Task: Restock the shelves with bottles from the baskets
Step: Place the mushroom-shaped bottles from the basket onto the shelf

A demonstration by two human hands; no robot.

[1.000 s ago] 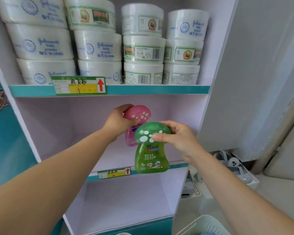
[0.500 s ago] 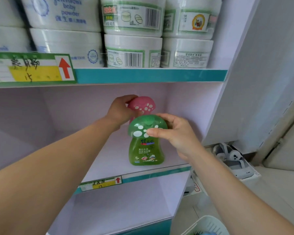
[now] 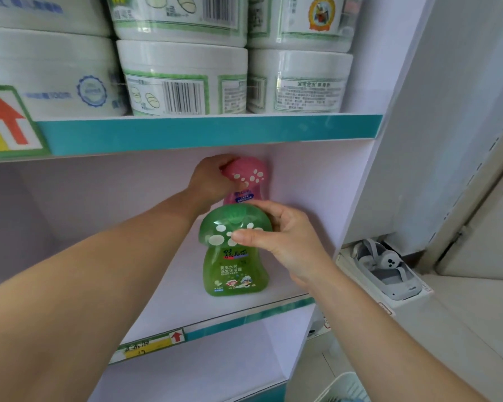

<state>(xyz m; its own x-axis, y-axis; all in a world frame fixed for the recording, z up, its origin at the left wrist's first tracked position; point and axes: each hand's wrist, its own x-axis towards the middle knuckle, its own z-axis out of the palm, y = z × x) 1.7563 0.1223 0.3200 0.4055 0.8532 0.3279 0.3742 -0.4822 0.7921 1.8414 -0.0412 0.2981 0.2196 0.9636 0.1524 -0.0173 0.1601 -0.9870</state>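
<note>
A green mushroom-shaped bottle (image 3: 234,265) stands upright near the front of the middle shelf (image 3: 163,285). My right hand (image 3: 285,242) grips its spotted green cap from the right. Behind it, deep in the shelf near the back wall, is a pink mushroom-shaped bottle (image 3: 246,181). My left hand (image 3: 212,178) holds its pink cap from the left. The pink bottle's lower part is hidden behind the green cap.
White tubs (image 3: 183,76) are stacked on the upper shelf, above a teal edge strip (image 3: 209,132). A lower shelf (image 3: 201,369) lies beneath. A white basket rim (image 3: 343,387) shows at the bottom right. A box with a grey item (image 3: 386,271) sits on the floor at right.
Both bottles have moved deeper into the middle shelf. The green one, held in the air a second ago, now stands on the shelf board. The camera has come closer.
</note>
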